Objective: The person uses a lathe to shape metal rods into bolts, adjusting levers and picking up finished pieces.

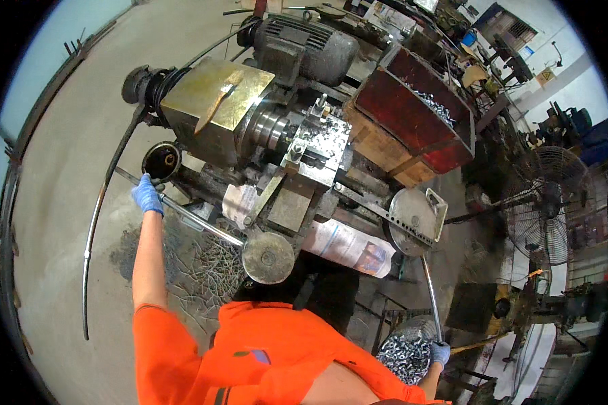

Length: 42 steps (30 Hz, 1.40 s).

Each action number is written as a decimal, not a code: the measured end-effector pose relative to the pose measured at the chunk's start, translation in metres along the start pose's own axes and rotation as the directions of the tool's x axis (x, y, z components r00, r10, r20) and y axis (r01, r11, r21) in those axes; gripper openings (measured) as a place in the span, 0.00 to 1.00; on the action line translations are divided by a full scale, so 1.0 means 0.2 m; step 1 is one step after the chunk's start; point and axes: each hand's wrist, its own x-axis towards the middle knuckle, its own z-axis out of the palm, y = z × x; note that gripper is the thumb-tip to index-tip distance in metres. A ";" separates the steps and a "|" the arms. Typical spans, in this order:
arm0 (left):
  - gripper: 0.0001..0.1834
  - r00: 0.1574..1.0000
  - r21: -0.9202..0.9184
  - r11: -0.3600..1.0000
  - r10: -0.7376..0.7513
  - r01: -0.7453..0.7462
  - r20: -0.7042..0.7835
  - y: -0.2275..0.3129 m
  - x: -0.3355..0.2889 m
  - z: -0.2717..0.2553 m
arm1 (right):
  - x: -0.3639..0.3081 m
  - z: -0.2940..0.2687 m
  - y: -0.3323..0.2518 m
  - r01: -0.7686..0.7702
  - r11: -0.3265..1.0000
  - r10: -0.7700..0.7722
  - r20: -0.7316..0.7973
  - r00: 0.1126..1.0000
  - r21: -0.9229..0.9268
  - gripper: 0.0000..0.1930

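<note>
A smooth grey floor [64, 223] is spreading across the left of the frame, and from my remote seat I am seeing a bulky metal machine [323, 150] filling the centre, its steel surfaces glinting under dark flecks and its boxy housing [199, 145] showing a worn, yellowish top. A bright orange fabric shirt [270, 344] is bulging along the bottom edge. At upper right, a scuffed red bin [409, 104] with slanting walls is holding small shiny pieces, while a round wire fan [549, 192] is standing at the right. A grimy, ribbed motor [311, 50] is sitting at top centre. A printed paper sheet [351, 246] is draping just below the centre, and tangled, wiry scrap [209, 280] is littering the floor at lower left. A flat steel wheel [407, 209] is facing up right of centre, a rough round disc [268, 258] is sitting below centre, and a heap of short metal parts [404, 356] is gleaming at lower right.

Two slim, polished rods are serving as levers. The left lever [203, 221] is slanting from the disc up to the left hand [147, 194], whose pale blue gloved fingers are wrapping around it. The right lever [431, 293] is running down from beside the wheel to the right hand [440, 353], also gloved; that hand is touching its lower end, but I am unable to tell how closely the fingers are curling.
</note>
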 end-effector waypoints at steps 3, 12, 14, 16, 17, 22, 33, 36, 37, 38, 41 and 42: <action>0.11 0.999 0.006 0.999 0.044 -0.044 0.010 0.00 0.02 0.04 | -0.03 0.08 0.03 -0.055 0.992 0.048 -0.069 0.997 -0.111 0.25; 0.08 1.000 -0.058 0.998 0.023 -0.022 0.011 -0.03 0.06 0.01 | -0.11 0.06 -0.02 -0.086 0.987 0.079 -0.057 0.995 -0.134 0.23; 0.08 0.999 -0.065 0.997 0.032 -0.031 0.018 -0.02 0.05 0.02 | -0.11 0.07 -0.02 -0.105 0.985 0.097 -0.060 0.993 -0.134 0.22; 0.08 0.999 -0.072 0.997 0.033 -0.032 0.017 -0.02 0.05 0.01 | -0.12 0.07 -0.05 -0.116 0.982 0.109 -0.055 0.993 -0.147 0.21; 0.08 1.000 -0.075 0.997 0.027 -0.026 0.015 -0.02 0.06 0.01 | -0.12 0.06 -0.07 -0.121 0.979 0.115 -0.048 0.992 -0.162 0.20; 0.08 0.999 -0.072 0.997 0.024 -0.021 0.030 -0.02 0.06 0.00 | -0.16 0.04 -0.11 -0.161 0.972 0.150 -0.075 0.986 -0.172 0.19; 0.10 0.999 -0.005 0.999 0.046 -0.046 0.019 -0.01 0.04 0.00 | -0.16 0.08 -0.07 -0.150 0.984 0.141 -0.094 0.986 -0.098 0.20; 0.10 0.999 -0.020 0.999 0.038 -0.038 0.004 -0.02 0.05 0.01 | -0.16 0.09 -0.06 -0.120 0.981 0.105 -0.107 0.989 -0.155 0.20; 0.10 0.999 -0.024 0.999 0.040 -0.040 0.010 -0.02 0.05 0.01 | -0.17 0.08 -0.07 -0.133 0.981 0.120 -0.099 0.988 -0.138 0.19; 0.10 0.999 -0.027 0.999 0.046 -0.046 0.015 0.00 0.03 0.00 | -0.22 0.04 -0.14 -0.143 0.982 0.134 -0.086 0.987 -0.120 0.19; 0.10 0.999 -0.034 0.998 0.046 -0.045 0.020 0.02 0.01 0.01 | -0.25 0.02 -0.16 -0.132 0.985 0.124 -0.076 0.989 -0.110 0.18; 0.10 0.999 -0.034 0.998 0.045 -0.044 0.020 0.02 0.01 0.01 | -0.24 0.02 -0.14 -0.119 0.986 0.111 -0.076 0.991 -0.114 0.17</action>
